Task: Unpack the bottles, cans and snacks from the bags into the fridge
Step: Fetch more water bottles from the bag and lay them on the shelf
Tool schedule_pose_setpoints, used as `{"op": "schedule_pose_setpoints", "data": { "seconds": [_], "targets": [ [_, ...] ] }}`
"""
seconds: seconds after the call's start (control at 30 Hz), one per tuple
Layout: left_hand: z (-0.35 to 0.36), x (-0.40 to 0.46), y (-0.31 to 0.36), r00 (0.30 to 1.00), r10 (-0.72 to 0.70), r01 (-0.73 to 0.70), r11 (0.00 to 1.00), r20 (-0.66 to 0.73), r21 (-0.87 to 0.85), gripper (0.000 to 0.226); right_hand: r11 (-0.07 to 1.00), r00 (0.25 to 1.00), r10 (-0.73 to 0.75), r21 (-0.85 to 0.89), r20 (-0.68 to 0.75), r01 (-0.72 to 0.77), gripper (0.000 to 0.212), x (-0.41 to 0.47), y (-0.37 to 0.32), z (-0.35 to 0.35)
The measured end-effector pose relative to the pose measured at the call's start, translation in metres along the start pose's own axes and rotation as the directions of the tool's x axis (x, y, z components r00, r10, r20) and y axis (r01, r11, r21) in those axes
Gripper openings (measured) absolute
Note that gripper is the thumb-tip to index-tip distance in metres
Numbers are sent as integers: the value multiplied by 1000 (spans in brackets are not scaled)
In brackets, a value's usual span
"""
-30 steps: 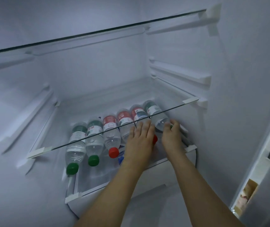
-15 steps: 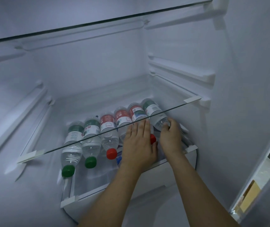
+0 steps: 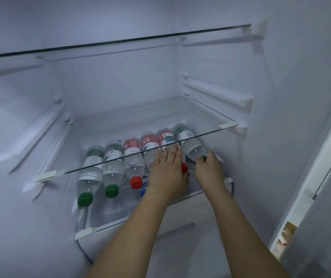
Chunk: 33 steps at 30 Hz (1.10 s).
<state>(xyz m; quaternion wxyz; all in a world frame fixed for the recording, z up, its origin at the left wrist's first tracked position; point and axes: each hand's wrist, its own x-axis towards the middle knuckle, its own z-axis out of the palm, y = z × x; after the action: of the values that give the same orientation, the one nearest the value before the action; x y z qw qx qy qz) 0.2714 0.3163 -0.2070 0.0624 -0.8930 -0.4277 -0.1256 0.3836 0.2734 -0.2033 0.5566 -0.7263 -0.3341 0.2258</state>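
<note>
- While six water bottles (image 3: 133, 157) lie side by side on the fridge's bottom shelf (image 3: 108, 213) at frame centre, the left hand (image 3: 168, 171) rests flat, fingers straight, on the red-capped ones.
- Right hand (image 3: 208, 169) curls round the rightmost bottle's (image 3: 190, 143) neck.

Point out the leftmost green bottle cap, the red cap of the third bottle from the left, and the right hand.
leftmost green bottle cap (image 3: 84, 199): head view, cap's face.
third bottle's red cap (image 3: 136, 182): head view, cap's side.
right hand (image 3: 208, 171): head view, back of hand.
</note>
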Motion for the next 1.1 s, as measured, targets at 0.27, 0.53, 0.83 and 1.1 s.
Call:
{"op": "schedule_pose_setpoints", "data": {
  "seconds": [0.27, 0.53, 0.83, 1.1],
  "targets": [
    [-24, -21, -1, 995, -91, 93, 993, 32, -77, 70, 973, 991, -121, -191, 49, 128, 50, -44, -40, -25],
    [-55, -45, 12, 995, -96, 96, 983, 8, -156, 67, 838, 957, -214, -468, 194, 282, 61, -89, -72, -61],
    [-93, -67, 17, 998, -43, 50, 983, 46, -175, 66, 636, 941, -211, -694, 266, 339, 60, -131, -106, -105],
    [-131, -84, 41, 998, 42, -49, 974, -35, -223, 59, 589, 929, -208, -719, 307, 369, 62, -168, -123, -142]
  ]
}}
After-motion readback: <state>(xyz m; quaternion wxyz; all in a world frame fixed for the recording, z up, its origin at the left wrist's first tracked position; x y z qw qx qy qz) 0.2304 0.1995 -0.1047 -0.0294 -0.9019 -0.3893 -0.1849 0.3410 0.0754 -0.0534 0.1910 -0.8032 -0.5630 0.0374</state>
